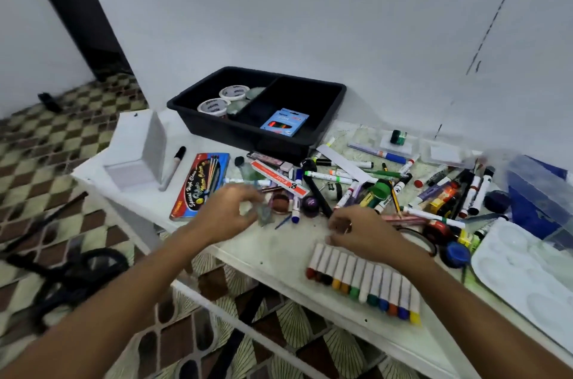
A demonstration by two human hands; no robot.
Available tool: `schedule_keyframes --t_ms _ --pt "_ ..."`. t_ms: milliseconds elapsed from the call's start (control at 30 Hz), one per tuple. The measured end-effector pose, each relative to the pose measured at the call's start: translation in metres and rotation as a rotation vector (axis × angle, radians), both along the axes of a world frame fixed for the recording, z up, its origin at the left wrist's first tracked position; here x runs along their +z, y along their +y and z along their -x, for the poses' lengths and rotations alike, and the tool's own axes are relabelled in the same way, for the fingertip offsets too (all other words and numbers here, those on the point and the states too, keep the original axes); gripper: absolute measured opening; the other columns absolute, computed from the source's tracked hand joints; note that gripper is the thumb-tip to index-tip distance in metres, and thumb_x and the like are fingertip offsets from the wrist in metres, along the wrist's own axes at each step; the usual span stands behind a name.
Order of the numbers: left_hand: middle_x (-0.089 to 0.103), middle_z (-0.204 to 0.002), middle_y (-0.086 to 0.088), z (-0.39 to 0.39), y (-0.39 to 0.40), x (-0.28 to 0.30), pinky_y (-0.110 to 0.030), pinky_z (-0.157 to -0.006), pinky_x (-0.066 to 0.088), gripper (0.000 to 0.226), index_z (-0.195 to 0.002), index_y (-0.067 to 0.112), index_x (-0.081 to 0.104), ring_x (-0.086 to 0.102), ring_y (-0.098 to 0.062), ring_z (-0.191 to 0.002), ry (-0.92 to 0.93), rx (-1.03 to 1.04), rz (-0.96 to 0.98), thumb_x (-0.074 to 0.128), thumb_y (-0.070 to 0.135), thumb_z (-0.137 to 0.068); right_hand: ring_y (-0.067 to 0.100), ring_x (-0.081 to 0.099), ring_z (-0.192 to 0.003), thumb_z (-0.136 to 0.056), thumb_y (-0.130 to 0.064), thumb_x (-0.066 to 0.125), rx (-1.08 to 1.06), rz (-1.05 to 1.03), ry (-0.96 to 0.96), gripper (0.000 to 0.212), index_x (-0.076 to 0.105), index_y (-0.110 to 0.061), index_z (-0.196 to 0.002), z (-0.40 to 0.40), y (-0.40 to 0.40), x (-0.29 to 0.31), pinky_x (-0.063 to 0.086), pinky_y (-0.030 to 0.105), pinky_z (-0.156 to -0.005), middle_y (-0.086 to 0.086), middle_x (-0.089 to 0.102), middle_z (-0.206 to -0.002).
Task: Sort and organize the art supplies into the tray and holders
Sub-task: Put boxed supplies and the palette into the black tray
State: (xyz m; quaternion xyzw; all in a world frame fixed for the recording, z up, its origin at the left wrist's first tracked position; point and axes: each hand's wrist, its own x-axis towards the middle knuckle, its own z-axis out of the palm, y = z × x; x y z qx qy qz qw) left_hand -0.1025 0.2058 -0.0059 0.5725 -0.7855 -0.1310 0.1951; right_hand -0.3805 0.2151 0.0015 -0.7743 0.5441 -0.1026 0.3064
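Left hand (226, 214) blurred, pinching unclear grey scrap (265, 215).

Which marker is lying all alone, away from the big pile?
The grey marker with the black cap, beside the white holder. All the other markers lie jumbled together right of the watercolour box.

My left hand (228, 214) pinches a small grey thing (264, 215), blurred. My right hand (361, 231) rests by the crayons (364, 282).

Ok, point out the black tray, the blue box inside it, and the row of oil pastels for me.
black tray (186, 99): head view, on its left rim.
blue box (284, 122): head view, middle of its top face.
row of oil pastels (366, 284): head view, on the wrappers mid-row.
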Motion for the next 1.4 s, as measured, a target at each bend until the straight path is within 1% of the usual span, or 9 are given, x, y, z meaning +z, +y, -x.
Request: schedule_keyframes --t_ms 167,267,367,467,567,733,967,1200,1400 --pt "0.052 -0.136 -0.013 -0.099 -0.003 0.003 -0.049 -0.093 0.048 0.077 -0.138 0.019 0.049 0.045 -0.031 -0.123 -0.535 -0.084 0.008 0.071 -0.003 -0.068 0.012 0.054 -0.098 -0.083 -0.045 0.069 0.030 0.042 0.035 0.038 0.061 -0.027 -0.116 -0.033 0.004 -0.013 0.049 0.036 -0.085 -0.006 0.057 -0.109" --pt "0.030 -0.151 -0.021 -0.128 -0.014 -0.005 -0.054 -0.094 0.046 0.106 -0.150 0.033 0.009 0.034 -0.040 -0.134 -0.840 -0.201 0.016 0.076 0.009 -0.072 0.015 0.050 -0.114 -0.081 -0.054 0.067 0.043 0.077 0.081 0.051 0.057 -0.031 -0.125 -0.042 0.010 -0.019 0.045 0.041 -0.095 -0.006 0.055 -0.122" --pt "0.021 -0.154 -0.023 -0.141 -0.026 -0.009 -0.057 -0.096 0.045 0.118 -0.146 0.039 -0.013 0.031 -0.042 -0.136 -0.951 -0.319 0.034 0.078 0.015 -0.073 0.016 0.042 -0.124 -0.080 -0.060 0.064 0.002 0.126 0.195 0.060 0.051 -0.033 -0.132 -0.041 0.019 -0.018 0.039 0.040 -0.101 -0.008 0.049 -0.132" --pt "0.001 -0.160 -0.014 -0.137 -0.033 -0.010 -0.048 -0.104 0.042 0.106 -0.144 0.044 -0.017 0.018 -0.034 -0.143 -0.956 -0.386 0.055 0.066 0.014 -0.085 0.018 0.035 -0.128 -0.078 -0.067 0.060 -0.033 0.149 0.328 0.070 0.045 -0.034 -0.137 -0.034 0.031 -0.018 0.036 0.038 -0.102 -0.006 0.044 -0.139" --pt "-0.008 -0.160 -0.005 -0.131 -0.040 -0.010 -0.034 -0.097 0.046 0.099 -0.148 0.043 -0.010 0.019 -0.027 -0.141 -0.958 -0.423 0.004 0.063 0.015 -0.087 0.021 0.027 -0.134 -0.073 -0.075 0.059 -0.023 0.100 0.476 0.085 0.034 -0.037 -0.145 -0.032 0.042 -0.019 0.029 0.042 -0.105 -0.005 0.035 -0.148" --pt "0.004 -0.159 -0.003 -0.122 -0.045 -0.003 -0.046 -0.112 0.030 0.099 -0.151 0.037 0.009 0.017 -0.027 -0.143 -0.934 -0.431 -0.049 0.073 0.036 -0.075 0.022 0.023 -0.137 -0.073 -0.069 0.065 -0.033 0.099 0.539 0.092 0.025 -0.038 -0.149 -0.037 0.050 -0.020 0.025 0.042 -0.107 -0.002 0.031 -0.152" --pt "0.040 -0.139 -0.002 -0.109 -0.041 -0.003 -0.037 -0.104 0.034 0.099 -0.146 0.025 0.031 0.036 -0.018 -0.127 -0.747 -0.525 0.015 0.069 0.064 -0.063 0.019 0.031 -0.132 -0.070 -0.064 0.071 -0.088 0.144 0.428 0.088 0.037 -0.032 -0.144 -0.046 0.053 -0.025 0.028 0.040 -0.101 -0.004 0.041 -0.148" --pt "0.047 -0.122 0.001 -0.092 -0.026 -0.014 -0.026 -0.086 0.041 0.114 -0.139 0.027 0.040 0.046 -0.013 -0.106 -0.557 -0.530 -0.021 0.036 0.098 -0.050 0.014 0.033 -0.127 -0.072 -0.066 0.066 -0.040 0.235 0.316 0.078 0.047 -0.030 -0.138 -0.067 0.057 -0.036 0.025 0.035 -0.097 -0.007 0.047 -0.143" --pt "0.050 -0.118 -0.001 -0.077 -0.011 -0.031 -0.027 -0.085 0.038 0.118 -0.141 0.023 0.042 0.048 -0.015 -0.102 -0.473 -0.483 0.064 0.021 0.100 -0.054 0.016 0.029 -0.134 -0.078 -0.066 0.062 0.054 0.246 0.349 0.072 0.043 -0.038 -0.141 -0.078 0.060 -0.040 0.021 0.039 -0.103 -0.003 0.037 -0.151"
